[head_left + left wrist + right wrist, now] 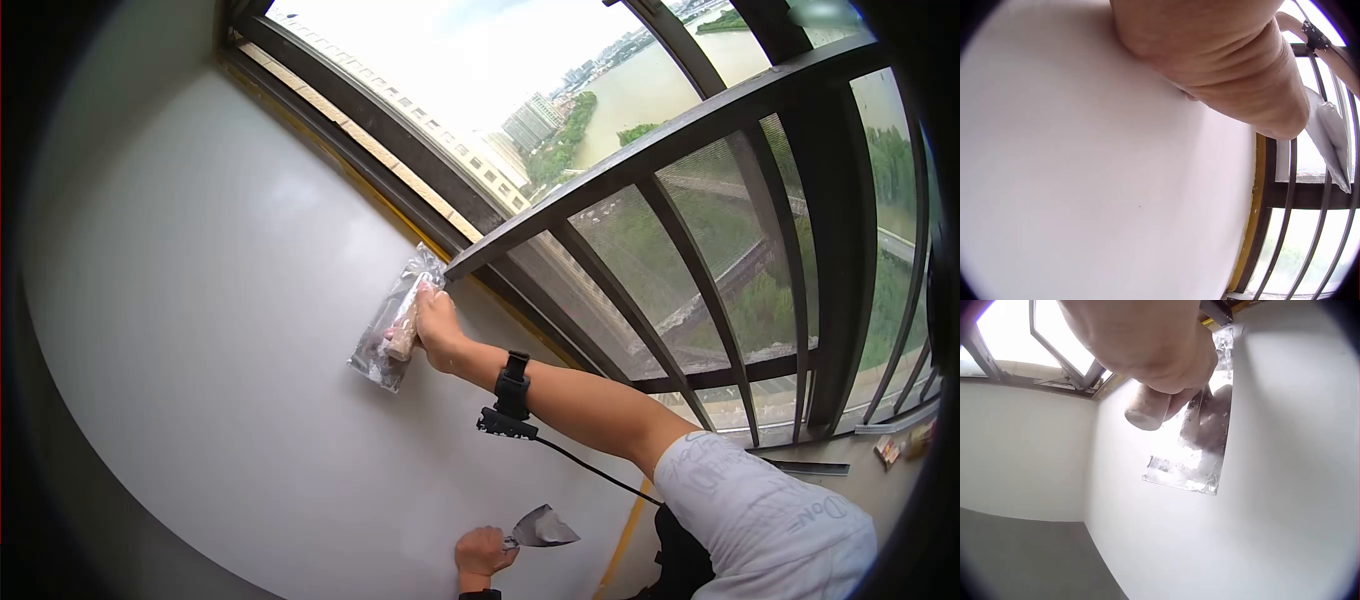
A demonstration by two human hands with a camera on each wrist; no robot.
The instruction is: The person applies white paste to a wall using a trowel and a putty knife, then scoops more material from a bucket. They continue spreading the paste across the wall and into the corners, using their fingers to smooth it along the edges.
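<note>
My right hand (438, 328) grips the handle of a steel plastering trowel (372, 345), whose blade lies along the white wall (200, 320) next to the window frame. In the right wrist view the rounded end of the trowel handle (1146, 411) sticks out below the fist, and the blade shines against the wall. Lower down, my left hand (481, 552) holds a putty knife (526, 533) with a lump of white putty (551, 527) on its blade. The left wrist view shows the blade beyond the hand; the fingers round its handle are mostly hidden there.
A dark metal railing (690, 270) runs close along the right, below the open window. Yellow tape (622, 540) edges the wall. A cable (600, 478) trails from the right wrist strap. Small items (887, 452) lie on the floor at the far right.
</note>
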